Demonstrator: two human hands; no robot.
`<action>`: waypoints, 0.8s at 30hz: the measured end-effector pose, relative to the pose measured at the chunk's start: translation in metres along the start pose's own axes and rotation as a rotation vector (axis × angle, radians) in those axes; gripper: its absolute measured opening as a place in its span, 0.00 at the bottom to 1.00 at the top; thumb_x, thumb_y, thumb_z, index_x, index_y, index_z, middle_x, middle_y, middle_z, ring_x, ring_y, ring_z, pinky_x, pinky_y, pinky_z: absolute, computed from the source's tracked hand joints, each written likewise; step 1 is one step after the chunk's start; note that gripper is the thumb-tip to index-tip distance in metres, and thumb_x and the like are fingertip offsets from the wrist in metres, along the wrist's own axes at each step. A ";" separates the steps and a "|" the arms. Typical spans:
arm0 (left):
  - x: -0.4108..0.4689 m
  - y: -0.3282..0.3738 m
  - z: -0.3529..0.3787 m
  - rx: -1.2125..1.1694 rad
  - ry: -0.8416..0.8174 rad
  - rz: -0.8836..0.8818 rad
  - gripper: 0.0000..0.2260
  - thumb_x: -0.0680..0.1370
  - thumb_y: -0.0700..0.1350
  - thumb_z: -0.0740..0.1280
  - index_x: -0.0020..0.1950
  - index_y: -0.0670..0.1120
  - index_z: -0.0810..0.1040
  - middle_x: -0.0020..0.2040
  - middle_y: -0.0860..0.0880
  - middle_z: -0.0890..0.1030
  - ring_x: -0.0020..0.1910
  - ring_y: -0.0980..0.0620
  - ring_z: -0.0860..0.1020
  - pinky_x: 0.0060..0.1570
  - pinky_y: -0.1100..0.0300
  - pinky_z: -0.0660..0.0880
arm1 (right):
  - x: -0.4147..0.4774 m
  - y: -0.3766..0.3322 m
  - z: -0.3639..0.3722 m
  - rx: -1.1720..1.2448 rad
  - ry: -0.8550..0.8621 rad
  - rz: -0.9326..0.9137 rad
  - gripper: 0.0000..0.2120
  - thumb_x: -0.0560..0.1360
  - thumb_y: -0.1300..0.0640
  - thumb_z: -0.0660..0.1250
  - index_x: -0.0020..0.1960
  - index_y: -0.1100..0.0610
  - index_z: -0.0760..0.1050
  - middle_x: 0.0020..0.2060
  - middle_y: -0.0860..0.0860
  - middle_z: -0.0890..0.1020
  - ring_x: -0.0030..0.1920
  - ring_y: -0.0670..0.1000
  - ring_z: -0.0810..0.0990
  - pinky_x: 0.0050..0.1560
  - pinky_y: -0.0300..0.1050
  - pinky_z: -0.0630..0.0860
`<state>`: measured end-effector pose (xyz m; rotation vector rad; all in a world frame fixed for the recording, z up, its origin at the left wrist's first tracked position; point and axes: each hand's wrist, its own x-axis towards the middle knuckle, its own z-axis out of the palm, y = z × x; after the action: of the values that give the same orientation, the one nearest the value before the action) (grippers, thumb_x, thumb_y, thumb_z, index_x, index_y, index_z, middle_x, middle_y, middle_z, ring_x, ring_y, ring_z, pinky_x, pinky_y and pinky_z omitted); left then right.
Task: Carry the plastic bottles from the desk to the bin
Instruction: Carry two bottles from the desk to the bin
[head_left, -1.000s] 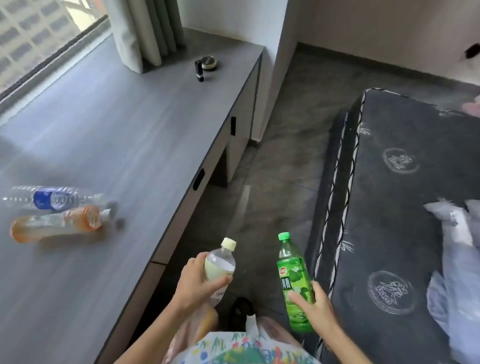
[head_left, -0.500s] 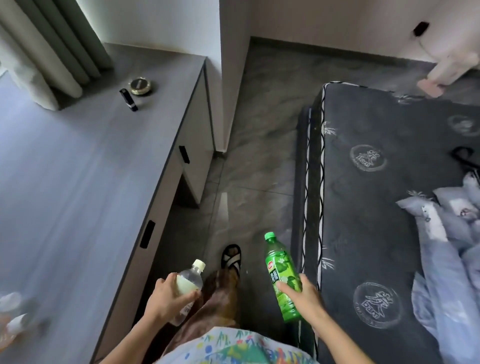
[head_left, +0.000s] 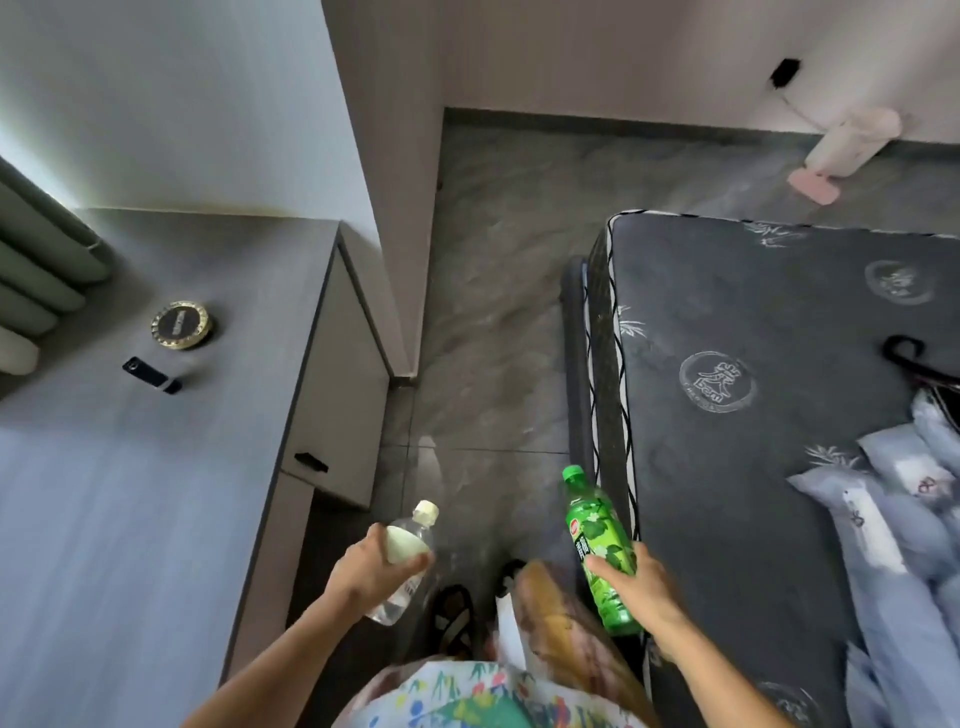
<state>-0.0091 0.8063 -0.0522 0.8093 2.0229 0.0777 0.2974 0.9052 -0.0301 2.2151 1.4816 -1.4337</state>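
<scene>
Bottles are in both hands, 1 each, carried over the grey floor (head_left: 498, 291) in the gap between desk (head_left: 130, 519) and mattress (head_left: 779, 415). The left hand (head_left: 363, 569) is wrapped around the middle of a clear bottle (head_left: 402, 564) with a pale cream cap, tilted so the cap points up and to the right. The right hand (head_left: 636, 584) is closed on the lower body of a green bottle (head_left: 597, 540) with a green cap and leafy label, leaning up and to the left, just beside the mattress edge. On the desk's far end lie a round gold-rimmed tin (head_left: 181, 325) and, near it, a small black lighter-like object (head_left: 151, 375). A pale blue quilt (head_left: 893, 545) is bunched on the mattress at right. A sandalled foot (head_left: 454, 613) shows below the hands. No bin appears in this view.
</scene>
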 end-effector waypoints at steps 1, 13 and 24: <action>0.013 0.018 -0.008 0.000 0.004 0.015 0.31 0.65 0.68 0.67 0.57 0.47 0.69 0.48 0.49 0.78 0.48 0.47 0.80 0.45 0.54 0.77 | 0.010 -0.003 -0.007 0.008 0.006 0.036 0.35 0.70 0.44 0.71 0.70 0.60 0.64 0.66 0.61 0.74 0.65 0.60 0.73 0.65 0.52 0.71; 0.165 0.194 -0.084 0.002 -0.029 0.006 0.35 0.67 0.55 0.74 0.67 0.43 0.64 0.60 0.42 0.76 0.56 0.42 0.76 0.55 0.51 0.75 | 0.151 -0.079 -0.113 -0.061 -0.011 0.149 0.25 0.70 0.41 0.70 0.59 0.56 0.76 0.56 0.58 0.82 0.56 0.59 0.80 0.53 0.46 0.74; 0.262 0.252 -0.149 0.063 0.025 -0.145 0.38 0.65 0.57 0.75 0.68 0.42 0.65 0.64 0.39 0.75 0.61 0.39 0.75 0.58 0.50 0.74 | 0.289 -0.274 -0.178 -0.152 -0.075 -0.046 0.33 0.67 0.37 0.69 0.63 0.58 0.71 0.58 0.59 0.80 0.59 0.59 0.79 0.58 0.49 0.75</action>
<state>-0.0895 1.1897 -0.0713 0.7016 2.1106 -0.0593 0.2211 1.3348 -0.0453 2.0291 1.5699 -1.3526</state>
